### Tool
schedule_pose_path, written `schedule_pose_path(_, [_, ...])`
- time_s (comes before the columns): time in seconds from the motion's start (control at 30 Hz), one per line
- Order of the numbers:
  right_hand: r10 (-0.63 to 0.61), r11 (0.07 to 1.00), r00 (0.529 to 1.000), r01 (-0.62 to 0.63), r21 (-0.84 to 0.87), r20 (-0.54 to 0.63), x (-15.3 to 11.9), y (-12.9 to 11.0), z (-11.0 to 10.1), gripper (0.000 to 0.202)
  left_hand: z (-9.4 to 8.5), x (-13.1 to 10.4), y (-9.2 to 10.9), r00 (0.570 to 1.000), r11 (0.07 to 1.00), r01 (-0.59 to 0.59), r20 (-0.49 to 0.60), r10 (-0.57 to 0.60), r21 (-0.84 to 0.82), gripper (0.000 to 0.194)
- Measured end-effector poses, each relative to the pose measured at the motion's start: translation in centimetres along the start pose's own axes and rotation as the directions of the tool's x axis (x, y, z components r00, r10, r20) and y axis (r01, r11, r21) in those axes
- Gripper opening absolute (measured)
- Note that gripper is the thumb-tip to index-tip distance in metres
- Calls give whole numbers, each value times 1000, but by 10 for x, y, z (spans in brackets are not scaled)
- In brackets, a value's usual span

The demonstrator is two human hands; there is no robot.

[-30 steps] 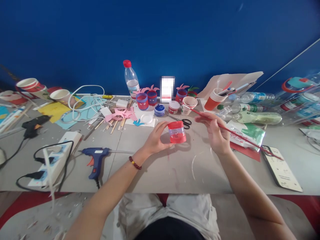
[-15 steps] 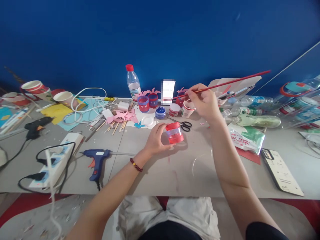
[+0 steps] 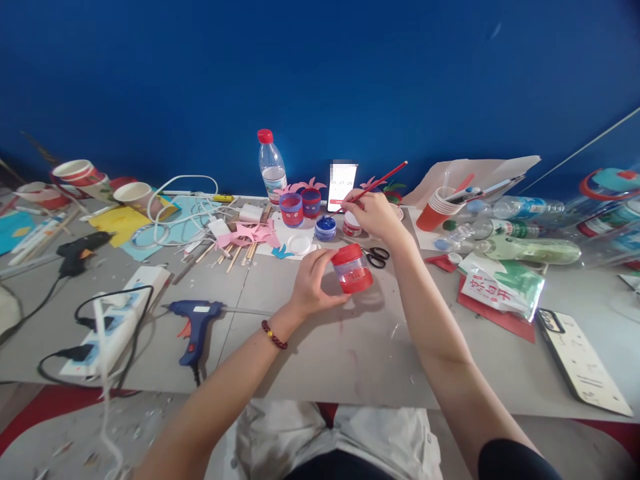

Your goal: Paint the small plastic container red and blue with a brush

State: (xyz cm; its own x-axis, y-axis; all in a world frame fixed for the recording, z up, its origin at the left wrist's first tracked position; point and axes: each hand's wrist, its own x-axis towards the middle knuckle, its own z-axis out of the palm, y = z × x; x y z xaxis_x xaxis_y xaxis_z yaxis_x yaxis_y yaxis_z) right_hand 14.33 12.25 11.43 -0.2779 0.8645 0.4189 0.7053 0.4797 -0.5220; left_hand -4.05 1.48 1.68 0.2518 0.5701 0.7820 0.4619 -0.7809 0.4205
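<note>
Two hands are in my view, both engaged. My left hand (image 3: 313,283) grips the container (image 3: 353,269) from its left side; the fingers and thumb are set apart and clamped on its wall. The container is slightly tilted, with red bands at top and bottom and a translucent section between them. It is located in front of the scissors (image 3: 377,257), near the middle of the table (image 3: 300,360); I cannot tell whether its base touches the surface. My right hand (image 3: 373,212) has its fingertips pinched together on the red paintbrush (image 3: 383,180). The handle slants up to the right, and the tip points down at the mouth of the blue paint jar (image 3: 325,228); contact with the paint cannot be confirmed. The red-labelled jar (image 3: 351,225) is beneath my right hand, partly hidden. A white lid (image 3: 299,245) lies left of the container, and a phone (image 3: 343,187) stands upright behind the jars. The blue glue gun (image 3: 197,320) lies well apart, to the left.
</note>
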Motion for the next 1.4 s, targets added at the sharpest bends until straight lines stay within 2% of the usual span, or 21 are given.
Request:
schedule_pose_path(0.3, [43, 997, 996, -38, -67, 75, 1, 4, 15, 26, 0, -1, 2, 999, 999, 2, 37, -3, 34, 79])
schedule_pose_path(0.57, [86, 977, 993, -67, -201, 87, -2, -7, 10, 29, 0, -2, 0, 998, 999, 7, 63, -10, 43, 82])
schedule_pose_path(0.8, [71, 987, 996, -62, -151, 54, -1, -8, 10, 30, 1, -3, 0, 997, 999, -11, 71, 8, 50, 82])
schedule_pose_path(1.1, [110, 962, 990, -82, -261, 94, -2, -13, 10, 33, 0, -3, 0, 993, 998, 32, 113, -38, 52, 84])
schedule_pose_path(1.27, [70, 982, 995, -58, -178, 65, -1, -12, 9, 32, -1, -2, 2, 996, 999, -14, 85, 11, 35, 81])
schedule_pose_path(1.4, [71, 978, 995, -56, -201, 72, -2, -11, 13, 32, 0, -1, 2, 996, 999, -17, 88, 14, 33, 81])
